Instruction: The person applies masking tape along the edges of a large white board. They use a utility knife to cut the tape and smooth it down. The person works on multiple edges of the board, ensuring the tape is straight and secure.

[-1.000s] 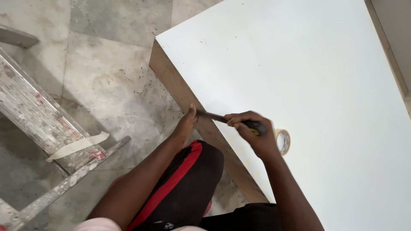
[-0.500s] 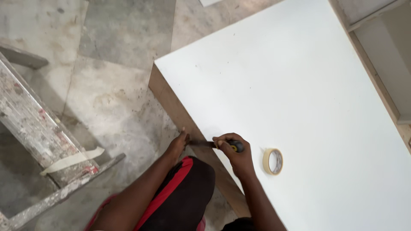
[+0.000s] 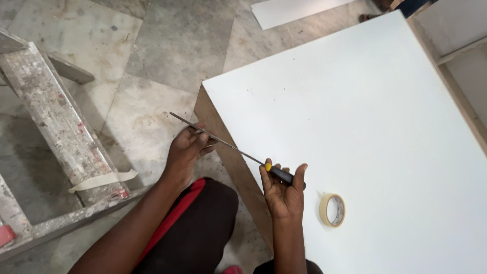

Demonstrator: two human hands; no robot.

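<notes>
A long thin metal file with a black and yellow handle lies across both my hands, over the left edge of a big white board. My right hand rests palm up on the board with the handle lying on its spread fingers. My left hand curls around the blade near its far end, beside the board's brown edge. A roll of beige masking tape lies flat on the board just right of my right hand.
A paint-spattered wooden ladder lies on the grey stone floor to the left, with a strip of tape on it. A second white panel lies on the floor at the top. A wooden cabinet frame stands at the right.
The file was pressed against the board's edge with my right hand gripping the handle. Now it is lifted off the edge, my right hand has turned palm up and opened under the handle.
</notes>
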